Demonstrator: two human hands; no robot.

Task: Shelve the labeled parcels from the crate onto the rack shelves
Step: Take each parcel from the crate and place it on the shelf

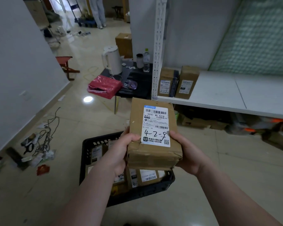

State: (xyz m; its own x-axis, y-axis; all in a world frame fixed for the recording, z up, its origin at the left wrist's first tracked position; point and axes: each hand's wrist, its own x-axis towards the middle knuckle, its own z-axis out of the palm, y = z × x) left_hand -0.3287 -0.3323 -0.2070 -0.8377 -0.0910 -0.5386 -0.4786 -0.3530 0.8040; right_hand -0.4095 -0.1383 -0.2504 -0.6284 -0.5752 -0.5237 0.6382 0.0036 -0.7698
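Tiled floor point(194, 160), glossy, littered at the left with cables and scraps; white rack point(219, 97) at the right, its post rising beside a dark worktop point(137, 82) that carries a kettle, bottles and a red pouch.

Item: parcel point(153, 132), brown card box, taped, white shipping label on the upper face with "4-2-9" handwritten across it. Location: held in the air in front of me, above the crate point(91, 160) and short of the rack shelf.

Handling, as I judge it: stiff walls, square corners, some creasing and a dented near corner, so the card gives a little under pressure. Weight looks modest; two hands carry it without strain, though the contents cannot be told. Tape strips are the slick part; bare card offers better purchase. Best hold: the two long sides near the lower end, thumbs on top, clear of the label so the number stays readable.

Left hand point(119, 152): closed round the parcel's left edge, thumb lying on the top face beside the label, fingers hidden beneath.

Right hand point(188, 154): closed round the right edge, thumb up against the side near the label's corner, fingers underneath and out of sight.

Crate: black, slatted, on the floor below my hands, more labelled parcels lying in it.

Shelf stock: two boxes point(178, 82) stand upright just beside each other at the left end, next to the post; the remaining white board is bare to the right.
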